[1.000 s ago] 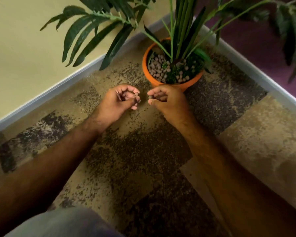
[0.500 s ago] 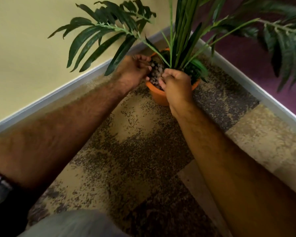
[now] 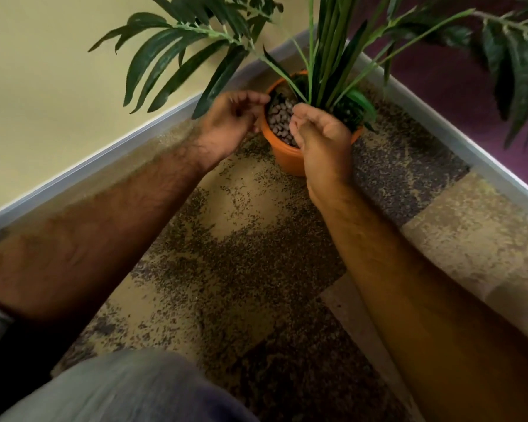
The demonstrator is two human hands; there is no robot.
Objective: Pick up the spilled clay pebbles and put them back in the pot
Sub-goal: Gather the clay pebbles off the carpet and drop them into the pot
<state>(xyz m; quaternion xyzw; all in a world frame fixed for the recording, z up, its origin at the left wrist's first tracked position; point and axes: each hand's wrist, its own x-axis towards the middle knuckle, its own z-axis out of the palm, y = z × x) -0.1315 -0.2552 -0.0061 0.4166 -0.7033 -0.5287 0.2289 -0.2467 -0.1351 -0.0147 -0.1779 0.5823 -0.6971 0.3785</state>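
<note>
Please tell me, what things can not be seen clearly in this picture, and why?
- Head view: the inside of the right hand faces away, so any clay pebbles in it are hidden.
- The left hand is blurred; whether it holds anything is unclear.
- Part of the orange pot rim and its pebbles is covered by the hands and the leaves.

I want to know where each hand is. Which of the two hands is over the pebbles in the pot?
The right hand: its curled fingers reach over the pebbles inside the pot. The left hand stays outside, beside the rim.
</note>
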